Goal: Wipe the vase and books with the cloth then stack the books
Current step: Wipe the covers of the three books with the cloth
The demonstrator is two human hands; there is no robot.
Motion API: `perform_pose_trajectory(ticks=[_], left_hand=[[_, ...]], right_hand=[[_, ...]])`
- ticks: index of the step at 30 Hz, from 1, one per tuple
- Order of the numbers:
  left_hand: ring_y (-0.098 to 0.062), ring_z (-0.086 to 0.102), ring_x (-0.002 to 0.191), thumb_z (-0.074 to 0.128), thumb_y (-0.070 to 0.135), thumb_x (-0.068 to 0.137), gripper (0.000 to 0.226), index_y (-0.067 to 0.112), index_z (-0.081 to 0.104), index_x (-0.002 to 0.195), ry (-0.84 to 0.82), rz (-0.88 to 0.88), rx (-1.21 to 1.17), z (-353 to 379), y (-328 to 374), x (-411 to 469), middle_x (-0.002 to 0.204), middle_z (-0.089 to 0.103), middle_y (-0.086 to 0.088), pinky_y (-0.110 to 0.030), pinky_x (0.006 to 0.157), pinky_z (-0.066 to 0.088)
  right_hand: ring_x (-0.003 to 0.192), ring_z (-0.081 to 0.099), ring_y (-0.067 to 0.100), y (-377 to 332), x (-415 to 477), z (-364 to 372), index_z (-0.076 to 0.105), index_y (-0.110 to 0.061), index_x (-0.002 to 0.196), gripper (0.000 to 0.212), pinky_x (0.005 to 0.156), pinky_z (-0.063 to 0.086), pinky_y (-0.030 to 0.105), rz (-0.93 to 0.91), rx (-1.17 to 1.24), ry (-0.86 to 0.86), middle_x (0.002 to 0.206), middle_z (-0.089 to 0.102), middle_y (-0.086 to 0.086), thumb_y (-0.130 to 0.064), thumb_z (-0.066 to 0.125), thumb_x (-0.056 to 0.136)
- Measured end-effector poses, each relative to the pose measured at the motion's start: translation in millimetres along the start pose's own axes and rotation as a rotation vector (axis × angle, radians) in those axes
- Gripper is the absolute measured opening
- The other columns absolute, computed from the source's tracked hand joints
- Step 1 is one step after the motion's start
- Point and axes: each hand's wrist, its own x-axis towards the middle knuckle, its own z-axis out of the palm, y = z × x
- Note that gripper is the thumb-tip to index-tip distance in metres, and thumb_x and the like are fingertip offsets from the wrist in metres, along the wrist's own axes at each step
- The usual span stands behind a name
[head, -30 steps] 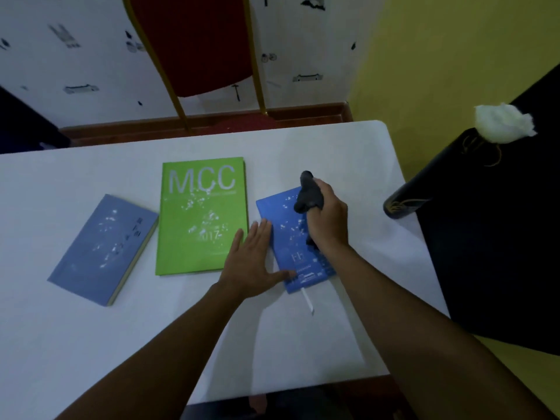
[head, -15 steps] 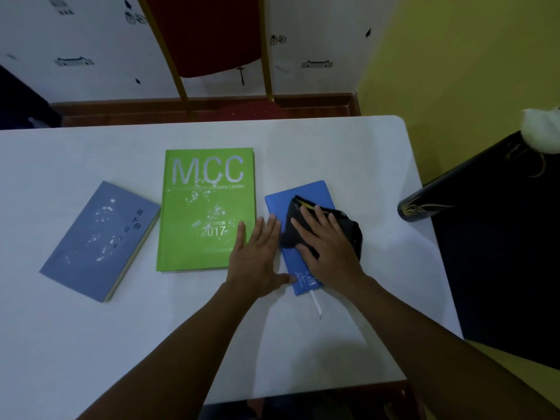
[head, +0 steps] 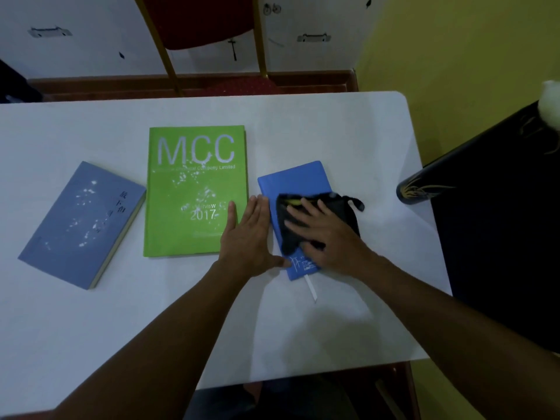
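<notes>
The right hand (head: 327,234) lies flat, fingers spread, pressing a dark cloth (head: 318,213) onto the small blue book (head: 295,183); it pins the cloth under the palm instead of pinching it. A loop of the cloth spills off the book's right edge onto the table (head: 91,328). The left hand (head: 247,237) is flat too, fingers together, resting on the table in the gap between the blue book and the green book (head: 194,192), its thumb touching the blue book's near left corner (a steadying hold, nothing grasped).

The blue book runs with its long axis away from the person, tilted slightly left at the far end, and a white ribbon marker (head: 311,287) hangs from its near edge. The green book, marked MCC 2017, lies square and flat, white specks on its cover. Farther left, well apart, a grey-blue book (head: 81,222) lies slanted, also speckled.

The black vase (head: 424,189) stands at the table's right edge, just beyond the blue book. The near half of the table is bare.
</notes>
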Motion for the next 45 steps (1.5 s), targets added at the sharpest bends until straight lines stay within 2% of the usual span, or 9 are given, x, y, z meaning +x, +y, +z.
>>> perform_pose_trajectory(ticks=[6,10,14,18,26,31,35,38,45], left_hand=[[-0.021,-0.017,0.156,0.054,0.088,0.07,0.139,0.006,-0.017,0.157,-0.006,-0.009,-0.004,-2.7,2.4,-0.6,0.17,-0.014,-0.008,-0.055,0.125,-0.009],[-0.021,-0.016,0.156,0.056,0.087,0.07,0.14,0.006,-0.016,0.158,-0.013,-0.009,-0.011,-4.1,3.4,-0.6,0.17,-0.014,-0.009,-0.053,0.126,-0.008],[-0.023,-0.015,0.156,0.058,0.086,0.068,0.142,0.006,-0.015,0.159,-0.017,-0.009,-0.004,-4.5,4.3,0.4,0.169,-0.013,-0.012,-0.052,0.126,-0.008],[-0.023,-0.015,0.156,0.059,0.086,0.068,0.141,0.006,-0.013,0.159,0.0,0.007,-0.019,-3.5,2.8,-1.2,0.17,-0.012,-0.011,-0.052,0.126,-0.008],[-0.02,-0.017,0.156,0.056,0.086,0.07,0.14,0.004,-0.015,0.158,-0.011,-0.003,-0.012,-4.9,2.6,-1.1,0.169,-0.014,-0.009,-0.051,0.126,-0.008],[-0.021,-0.018,0.156,0.055,0.087,0.07,0.14,0.006,-0.017,0.158,-0.013,0.0,-0.006,-1.6,1.2,0.4,0.169,-0.016,-0.01,-0.051,0.126,-0.008],[-0.021,-0.016,0.156,0.058,0.087,0.067,0.142,0.008,-0.015,0.159,-0.02,0.001,-0.017,-2.2,1.9,1.8,0.169,-0.014,-0.01,-0.052,0.127,-0.007],[-0.022,-0.015,0.156,0.06,0.087,0.066,0.143,0.009,-0.015,0.159,-0.007,0.01,-0.028,-1.7,2.0,2.2,0.17,-0.013,-0.011,-0.052,0.127,-0.005],[-0.024,-0.017,0.156,0.055,0.089,0.068,0.142,0.004,-0.015,0.158,-0.01,0.025,-0.01,-3.3,0.7,0.6,0.168,-0.016,-0.011,-0.053,0.126,-0.006]], right_hand=[[0.146,0.045,0.039,15.2,-40.5,-9.8,0.072,-0.009,0.129,0.05,0.12,0.033,0.063,-0.134,0.022,-0.055,0.148,0.059,0.013,-0.004,0.074,0.079],[0.152,0.032,0.043,13.4,37.7,-22.6,0.061,-0.009,0.143,0.053,0.124,0.023,0.064,0.012,-0.065,-0.033,0.158,0.045,0.017,-0.009,0.068,0.091],[0.157,0.019,0.043,8.0,83.9,-19.1,0.049,-0.014,0.152,0.052,0.126,0.013,0.062,0.041,-0.096,-0.031,0.167,0.029,0.016,-0.016,0.057,0.101],[0.156,0.023,0.042,-0.9,47.6,-7.0,0.056,-0.012,0.147,0.053,0.127,0.015,0.063,0.023,-0.046,-0.015,0.163,0.038,0.017,-0.013,0.062,0.095],[0.148,0.044,0.035,10.5,-43.3,-2.3,0.071,-0.009,0.13,0.049,0.124,0.031,0.056,-0.25,-0.002,-0.091,0.15,0.058,0.012,-0.003,0.072,0.081],[0.149,0.037,0.045,25.4,29.3,-22.7,0.061,-0.008,0.143,0.053,0.122,0.027,0.065,-0.078,-0.147,-0.045,0.157,0.047,0.02,-0.01,0.068,0.09],[0.16,0.013,0.036,21.1,74.8,-21.5,0.033,-0.03,0.161,0.061,0.123,0.009,0.07,0.052,-0.346,-0.093,0.173,0.018,0.006,-0.041,0.048,0.103],[0.16,0.013,0.034,13.8,64.2,-10.1,0.033,-0.034,0.16,0.065,0.122,0.007,0.071,0.066,-0.356,-0.034,0.173,0.019,0.001,-0.055,0.048,0.101],[0.158,0.023,0.027,-8.5,-19.2,21.5,0.042,-0.027,0.156,0.051,0.128,0.014,0.057,-0.015,-0.251,0.023,0.167,0.034,-0.002,-0.033,0.044,0.105]])
